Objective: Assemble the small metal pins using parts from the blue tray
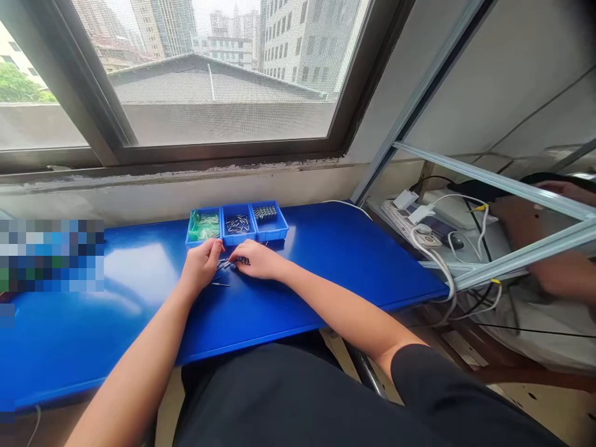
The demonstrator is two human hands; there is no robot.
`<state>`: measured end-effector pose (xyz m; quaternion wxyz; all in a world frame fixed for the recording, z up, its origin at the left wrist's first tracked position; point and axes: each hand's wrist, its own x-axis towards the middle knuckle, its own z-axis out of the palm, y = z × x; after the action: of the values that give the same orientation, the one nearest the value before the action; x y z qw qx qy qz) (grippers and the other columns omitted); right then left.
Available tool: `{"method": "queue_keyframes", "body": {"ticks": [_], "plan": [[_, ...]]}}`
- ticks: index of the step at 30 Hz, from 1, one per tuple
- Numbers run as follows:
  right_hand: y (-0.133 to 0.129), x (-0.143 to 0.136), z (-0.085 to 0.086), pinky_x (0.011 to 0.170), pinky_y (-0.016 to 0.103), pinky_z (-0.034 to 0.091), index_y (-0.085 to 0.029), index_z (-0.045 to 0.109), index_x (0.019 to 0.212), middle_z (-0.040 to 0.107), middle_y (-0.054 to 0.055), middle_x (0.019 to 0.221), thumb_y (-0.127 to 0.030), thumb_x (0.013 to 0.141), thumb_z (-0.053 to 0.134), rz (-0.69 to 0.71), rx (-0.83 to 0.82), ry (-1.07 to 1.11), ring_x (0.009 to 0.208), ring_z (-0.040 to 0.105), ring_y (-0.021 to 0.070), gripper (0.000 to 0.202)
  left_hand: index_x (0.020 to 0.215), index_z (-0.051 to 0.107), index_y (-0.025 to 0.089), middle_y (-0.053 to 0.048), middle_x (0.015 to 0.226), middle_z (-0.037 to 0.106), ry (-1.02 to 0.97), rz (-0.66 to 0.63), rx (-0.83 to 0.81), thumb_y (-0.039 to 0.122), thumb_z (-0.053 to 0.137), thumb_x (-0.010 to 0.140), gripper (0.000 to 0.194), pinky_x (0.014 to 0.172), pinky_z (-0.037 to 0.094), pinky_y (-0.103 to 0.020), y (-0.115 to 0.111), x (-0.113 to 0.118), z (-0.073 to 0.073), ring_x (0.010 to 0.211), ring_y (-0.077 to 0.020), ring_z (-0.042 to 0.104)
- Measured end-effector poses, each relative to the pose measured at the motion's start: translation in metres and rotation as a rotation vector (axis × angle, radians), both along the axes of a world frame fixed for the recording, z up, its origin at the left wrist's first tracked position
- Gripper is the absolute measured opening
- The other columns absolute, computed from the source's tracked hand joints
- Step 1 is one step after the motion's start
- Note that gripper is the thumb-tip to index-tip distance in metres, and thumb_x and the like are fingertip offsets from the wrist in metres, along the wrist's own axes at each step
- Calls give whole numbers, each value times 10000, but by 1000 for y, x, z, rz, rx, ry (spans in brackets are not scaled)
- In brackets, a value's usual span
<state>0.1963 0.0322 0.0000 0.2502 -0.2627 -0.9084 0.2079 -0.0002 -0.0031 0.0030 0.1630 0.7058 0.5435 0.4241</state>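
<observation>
Hovering close together over a glossy blue tabletop, the left hand and right hand meet at a few slender silvery metal pieces, which lie between and partly beneath the fingertips, just in front of a row of open blue plastic bins. The left fingers are curled with the thumb laid near the forefinger; I cannot tell whether they pinch anything. The right fingers arch downward over the pieces, and their grip is hidden too. A loose press would be the likeliest fault, since pieces this thin and smooth could slip and roll on the slick surface. One thin metal rod lies apart, nearer the body, where a wrist might brush it away. The bins, just beyond the knuckles, could be nudged by a careless reach, mixing the short dark metal pins with the upright grey metal cylinders or the green-and-clear plastic packets.
</observation>
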Motion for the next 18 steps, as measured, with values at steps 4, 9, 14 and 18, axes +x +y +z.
{"method": "queue_keyframes", "body": {"ticks": [4, 9, 14, 18], "plan": [[0, -2, -2, 937, 361, 492, -163, 723, 974, 723, 82, 998, -94, 880, 600, 6, 17, 18, 994, 609, 206, 170, 771, 603, 182, 25, 544, 508, 6, -9, 6, 433, 404, 979, 382, 535, 364, -231, 0, 0, 0, 519, -114, 452], [-3, -2, -1, 928, 365, 498, -153, 725, 991, 724, 88, 996, -120, 853, 627, 15, 32, 27, 991, 607, 215, 173, 758, 607, 180, 23, 546, 520, 16, -8, 13, 424, 419, 974, 376, 534, 361, -229, 0, 1, 0, 522, -113, 453], [-1, -2, -1, 935, 376, 500, -134, 728, 1004, 727, 97, 1017, -108, 786, 688, 37, 39, 8, 978, 605, 226, 223, 739, 611, 177, 17, 559, 530, 31, 2, 33, 410, 425, 967, 375, 532, 354, -232, -1, 1, 1, 529, -113, 453], [1, -2, -3, 918, 364, 507, -148, 731, 978, 733, 87, 990, -52, 806, 647, 28, 18, 18, 965, 618, 212, 214, 742, 614, 177, 18, 567, 536, 38, 2, 36, 403, 429, 963, 366, 534, 355, -233, -1, 1, 2, 536, -114, 462]]}}
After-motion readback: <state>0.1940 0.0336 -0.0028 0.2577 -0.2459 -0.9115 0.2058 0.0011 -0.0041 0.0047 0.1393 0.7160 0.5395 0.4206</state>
